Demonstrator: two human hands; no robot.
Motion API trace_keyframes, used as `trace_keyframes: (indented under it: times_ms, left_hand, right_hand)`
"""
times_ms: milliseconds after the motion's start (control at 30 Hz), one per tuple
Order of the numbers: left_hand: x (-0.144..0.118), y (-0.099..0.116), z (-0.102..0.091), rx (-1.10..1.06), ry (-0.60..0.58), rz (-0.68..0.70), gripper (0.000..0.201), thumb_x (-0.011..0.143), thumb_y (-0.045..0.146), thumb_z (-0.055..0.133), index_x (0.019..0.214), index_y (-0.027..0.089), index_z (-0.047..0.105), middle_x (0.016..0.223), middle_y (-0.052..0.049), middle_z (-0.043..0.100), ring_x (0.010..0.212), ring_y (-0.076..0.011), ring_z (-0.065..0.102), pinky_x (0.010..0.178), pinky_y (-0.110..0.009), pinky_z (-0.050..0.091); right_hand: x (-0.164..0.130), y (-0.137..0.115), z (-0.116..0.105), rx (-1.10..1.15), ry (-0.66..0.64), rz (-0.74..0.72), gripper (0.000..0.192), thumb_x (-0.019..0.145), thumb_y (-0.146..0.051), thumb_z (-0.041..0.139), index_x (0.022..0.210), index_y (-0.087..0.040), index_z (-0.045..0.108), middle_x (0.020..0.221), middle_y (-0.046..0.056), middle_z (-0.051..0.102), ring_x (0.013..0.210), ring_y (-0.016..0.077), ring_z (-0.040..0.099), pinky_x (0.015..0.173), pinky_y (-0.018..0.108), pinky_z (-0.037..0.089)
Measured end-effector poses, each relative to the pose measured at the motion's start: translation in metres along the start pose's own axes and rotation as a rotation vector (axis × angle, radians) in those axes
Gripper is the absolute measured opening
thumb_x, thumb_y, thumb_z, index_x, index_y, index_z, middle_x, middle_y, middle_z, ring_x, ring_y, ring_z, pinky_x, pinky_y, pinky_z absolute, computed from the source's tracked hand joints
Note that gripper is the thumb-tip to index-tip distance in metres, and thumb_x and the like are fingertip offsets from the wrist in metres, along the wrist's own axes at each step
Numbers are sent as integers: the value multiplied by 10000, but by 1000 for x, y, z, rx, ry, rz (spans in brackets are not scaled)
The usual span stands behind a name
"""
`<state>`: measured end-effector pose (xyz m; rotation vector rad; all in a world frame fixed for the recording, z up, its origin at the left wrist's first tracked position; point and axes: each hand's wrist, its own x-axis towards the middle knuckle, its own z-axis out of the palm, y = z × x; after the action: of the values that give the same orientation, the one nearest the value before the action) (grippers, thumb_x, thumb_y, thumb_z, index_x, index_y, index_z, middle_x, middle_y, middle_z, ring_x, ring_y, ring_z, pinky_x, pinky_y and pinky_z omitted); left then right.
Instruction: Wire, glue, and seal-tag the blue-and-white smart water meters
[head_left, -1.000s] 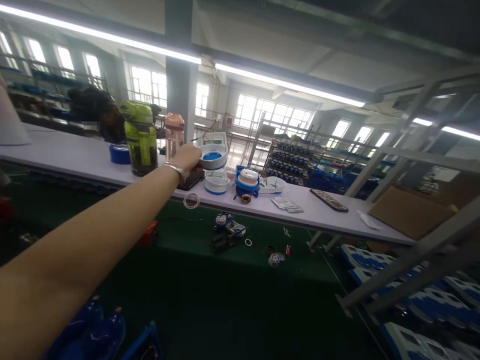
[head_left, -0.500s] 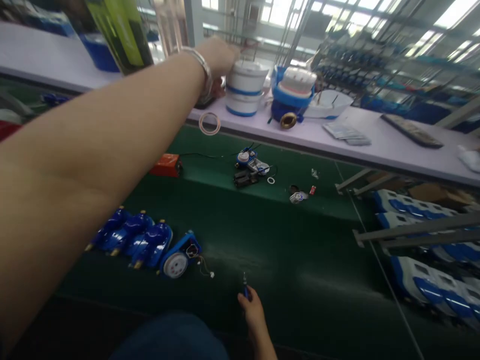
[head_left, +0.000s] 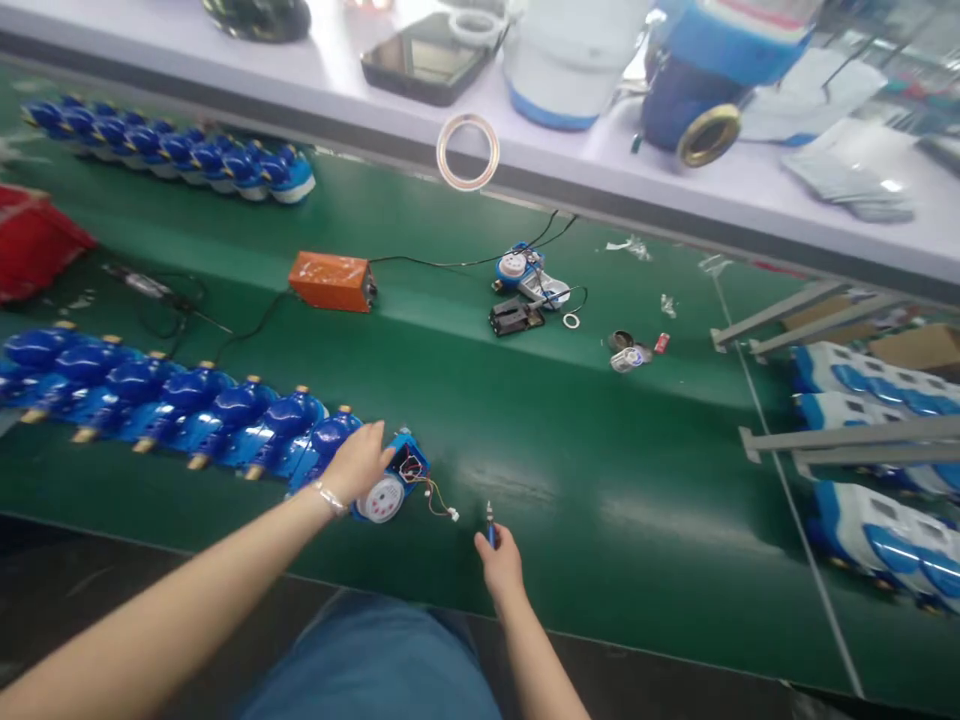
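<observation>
My left hand (head_left: 358, 464) reaches across the opened water meter (head_left: 382, 500), its fingers closed over the blue body. This meter has a white round dial and an uncovered blue compartment, from which thin wires with a white connector (head_left: 453, 514) trail onto the green bench. To the right, my right hand (head_left: 501, 560) is closed around a slim blue-handled tool (head_left: 490, 530). The tool's metal tip points away from me; its exact kind is too small to make out. Left of my left hand, a row of blue water meters (head_left: 187, 405) lies face down.
An orange box (head_left: 330, 281) with cables sits farther back. Near it lie another meter (head_left: 517, 264), a black plastic part (head_left: 516, 316) and a white ring (head_left: 571, 321). A shelf (head_left: 360, 120) crosses overhead, holding a phone (head_left: 431, 55). More meters (head_left: 885, 530) line the right side.
My left hand has come down from the white containers on the shelf to the opened meter. The view has tilted downward. My right hand still holds the tool in much the same place.
</observation>
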<state>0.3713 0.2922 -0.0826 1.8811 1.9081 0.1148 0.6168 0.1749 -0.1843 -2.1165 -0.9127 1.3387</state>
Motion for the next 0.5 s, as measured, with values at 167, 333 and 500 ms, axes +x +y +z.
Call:
trace_keyframes:
  times_ms: [167, 333, 500]
  left_hand:
    - [5, -27, 58, -173, -143, -147, 342, 793, 268, 378, 1059, 92, 501, 1058, -201, 577, 1018, -287, 527, 852, -372, 376]
    - [11, -30, 59, -342, -175, -180, 238, 758, 238, 420, 890, 133, 587, 903, -139, 648, 893, -276, 587, 800, -370, 408]
    - [10, -26, 84, -717, -249, -185, 277, 763, 248, 448, 943, 103, 601, 926, -93, 671, 838, -191, 623, 738, -268, 471]
  right_hand:
    - [6, -3, 11, -69, 28, -49, 349, 677, -341, 527, 949, -123, 560, 850, 77, 615, 791, 197, 564, 739, 280, 416]
    - [3, 3, 11, -82, 110, -11, 373, 684, -341, 509, 974, -109, 550, 886, 106, 617, 834, 226, 574, 763, 298, 418]
    - [-16, 17, 3, -28, 250, 60, 428, 686, -370, 493, 1030, -115, 498, 931, 118, 611, 831, 226, 585, 752, 311, 439]
